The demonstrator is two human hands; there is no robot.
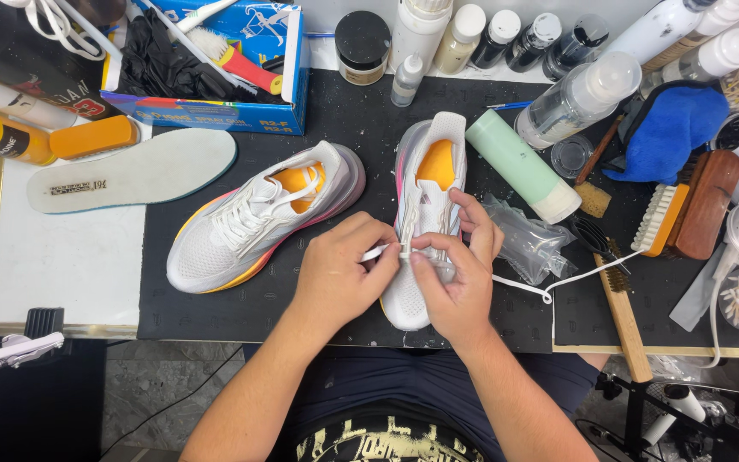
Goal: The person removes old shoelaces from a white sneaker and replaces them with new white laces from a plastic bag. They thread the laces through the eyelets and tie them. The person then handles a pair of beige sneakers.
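Note:
Two white running shoes with orange linings lie on a black mat (352, 120). The laced shoe (254, 218) rests at the left, angled. The other shoe (425, 188) points away from me in the middle. My left hand (339, 274) pinches the end of a white shoelace (523, 287) at this shoe's eyelets. My right hand (459, 269) grips the same lace and the shoe's upper from the right side. The lace's free length trails off to the right across the mat.
A white insole (130, 171) lies at the left. A blue box (215, 60) with black gloves and brushes stands at the back. Bottles line the far edge; a green bottle (519, 162), blue cloth (673, 128), wooden brushes (694, 205) and cotton swabs sit at the right.

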